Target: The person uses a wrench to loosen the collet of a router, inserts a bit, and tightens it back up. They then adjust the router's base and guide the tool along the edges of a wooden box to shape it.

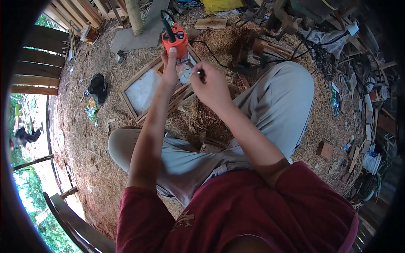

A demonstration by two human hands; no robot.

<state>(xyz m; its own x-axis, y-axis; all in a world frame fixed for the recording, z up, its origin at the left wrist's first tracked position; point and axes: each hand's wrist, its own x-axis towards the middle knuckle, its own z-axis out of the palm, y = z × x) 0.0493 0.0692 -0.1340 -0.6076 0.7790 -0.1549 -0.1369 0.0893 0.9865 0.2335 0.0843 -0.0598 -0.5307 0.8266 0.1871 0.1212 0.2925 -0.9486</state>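
Note:
My left hand is closed around the body of an orange trim router, its thumb lying along the casing. The router's black cord end points up and away from me, and its clear base faces toward me. Close beside that base, my right hand is curled around a slim metal tool whose kind I cannot make out; a dark, shiny end shows at the fist. Beneath both hands a wooden frame with a pale panel lies on the ground.
Sawdust and shavings cover the ground. A black power cord trails right toward dark machinery. A wooden post stands ahead. To the left lies a black plastic bag; a wood block lies at right. My bent legs flank the work.

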